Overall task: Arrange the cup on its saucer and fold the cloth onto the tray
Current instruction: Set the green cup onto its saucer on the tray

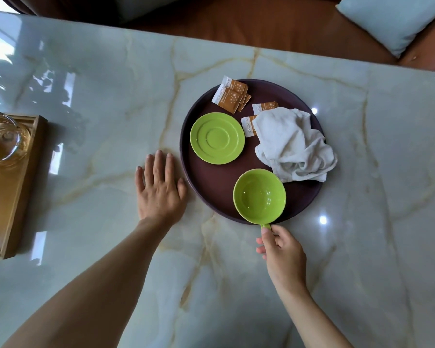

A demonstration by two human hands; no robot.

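We are gripping the cup (259,196) by its handle on the tray (211,182).

Our right hand (281,249) is pinching the handle, which is sticking out over the tray's near rim, while the cup is sitting upright and empty at the tray's near edge, apart from the saucer (217,138). Our left hand (160,189) is lying open and flat on the table (86,96), just beside the tray's left rim. The cloth (293,144) is lying crumpled on the tray's right side, spilling over the rim and overlapping some of the sachets (232,95) at the far side.
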